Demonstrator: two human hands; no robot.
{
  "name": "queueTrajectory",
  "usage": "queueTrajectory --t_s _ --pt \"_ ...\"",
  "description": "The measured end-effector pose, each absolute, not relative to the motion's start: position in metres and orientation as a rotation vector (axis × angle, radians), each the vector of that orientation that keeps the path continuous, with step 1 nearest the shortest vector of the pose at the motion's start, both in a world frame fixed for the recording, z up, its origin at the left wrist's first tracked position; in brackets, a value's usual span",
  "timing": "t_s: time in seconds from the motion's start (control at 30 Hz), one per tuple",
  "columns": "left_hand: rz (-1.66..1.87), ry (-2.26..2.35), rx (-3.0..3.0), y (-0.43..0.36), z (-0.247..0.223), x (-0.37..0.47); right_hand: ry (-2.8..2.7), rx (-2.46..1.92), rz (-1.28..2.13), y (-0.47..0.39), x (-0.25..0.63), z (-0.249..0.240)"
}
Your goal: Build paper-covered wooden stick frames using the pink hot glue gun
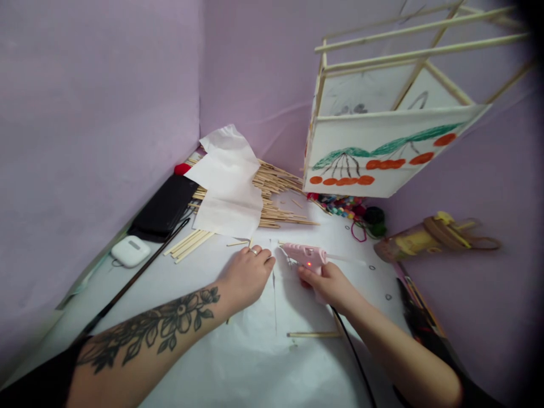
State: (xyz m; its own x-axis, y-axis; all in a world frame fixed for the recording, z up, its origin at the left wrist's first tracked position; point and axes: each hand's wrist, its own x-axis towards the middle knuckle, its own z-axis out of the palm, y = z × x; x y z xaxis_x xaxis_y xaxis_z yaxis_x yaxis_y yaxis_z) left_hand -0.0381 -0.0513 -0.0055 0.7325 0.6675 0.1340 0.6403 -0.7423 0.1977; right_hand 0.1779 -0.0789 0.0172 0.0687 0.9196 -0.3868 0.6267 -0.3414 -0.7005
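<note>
In the head view my right hand [331, 282] is wrapped round the handle of a pink hot glue gun [304, 254] with a lit red light. Its nozzle points left, toward my left hand, and a pale glue stick [346, 259] sticks out of its back. A black cord runs down from the handle. My left hand [249, 275], a ring on one finger, is closed just left of the nozzle. What its fingers hold, if anything, is hidden. A short thin stick piece [238, 243] lies by its fingertips. Below the glue gun lies a short wooden stick [313, 334].
White paper sheets [229, 181] lie over many thin sticks [284, 184] at the back. Left are a black case [164, 207], a white earbud case [130, 251] and a dark rod [140, 275]. A stick frame with painted paper [357, 136] and a tumbler [425, 238] stand right.
</note>
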Motion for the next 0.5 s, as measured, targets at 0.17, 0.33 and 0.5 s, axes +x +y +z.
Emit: queueTrajectory --t_s 0.17,0.33,0.5 --pt "0.302 1.064 2.793 -0.0513 -0.006 -0.038 -1.553 -2.009 1.152 -0.0812 0.179 0.0179" --pt "0.302 1.063 2.792 -0.0508 -0.0069 -0.0382 -1.558 -2.016 1.137 -0.0841 0.1811 0.017" --pt "0.313 1.062 2.798 -0.0506 -0.0082 -0.0381 -1.583 -2.009 1.145 -0.086 0.1813 0.0175"
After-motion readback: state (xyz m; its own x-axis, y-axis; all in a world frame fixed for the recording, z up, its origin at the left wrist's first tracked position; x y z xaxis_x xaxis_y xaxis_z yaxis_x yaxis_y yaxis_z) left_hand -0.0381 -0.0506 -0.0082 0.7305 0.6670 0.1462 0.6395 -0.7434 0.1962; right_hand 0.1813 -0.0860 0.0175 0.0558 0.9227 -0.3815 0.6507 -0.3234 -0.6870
